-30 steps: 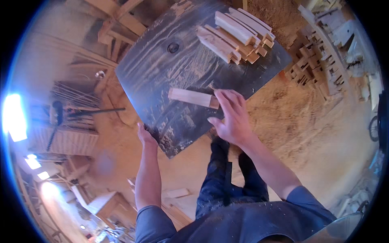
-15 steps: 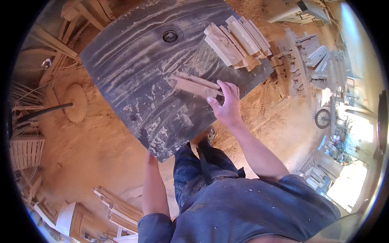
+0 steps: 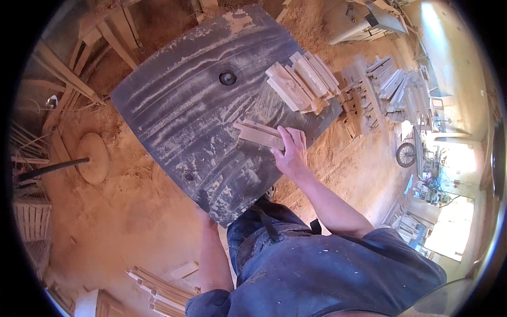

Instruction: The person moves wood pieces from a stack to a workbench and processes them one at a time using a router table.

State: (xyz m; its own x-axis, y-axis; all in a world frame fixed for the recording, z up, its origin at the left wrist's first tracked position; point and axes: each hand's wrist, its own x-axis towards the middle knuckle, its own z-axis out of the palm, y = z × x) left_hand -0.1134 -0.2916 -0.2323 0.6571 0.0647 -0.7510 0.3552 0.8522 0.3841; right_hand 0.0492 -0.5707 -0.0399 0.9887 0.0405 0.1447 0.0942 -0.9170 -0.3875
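My right hand (image 3: 293, 156) is closed around the near end of a few short wooden strips (image 3: 261, 136). The strips lie side by side on a dark, dust-streaked machine table (image 3: 179, 121), their free ends pointing away to the left. Farther off, a round opening with a dark centre (image 3: 227, 78) sits in the tabletop. On the table's right part rests a stack of short profiled wood pieces (image 3: 303, 84). My left hand (image 3: 204, 215) is at the table's near left corner, its fingers hidden by the edge.
More cut wood pieces (image 3: 388, 87) are piled beyond the table's right side. Sawdust covers the floor (image 3: 116, 222). Long wooden strips (image 3: 158, 288) lie at the lower left, a round disc with a dark bar (image 3: 92, 158) at the left. A wheel (image 3: 406, 155) stands at the right.
The view has shifted, so the table sits lower in it and its far edge shows. My right hand keeps hold of the strips, which now look closer together. My left hand stays at the corner.
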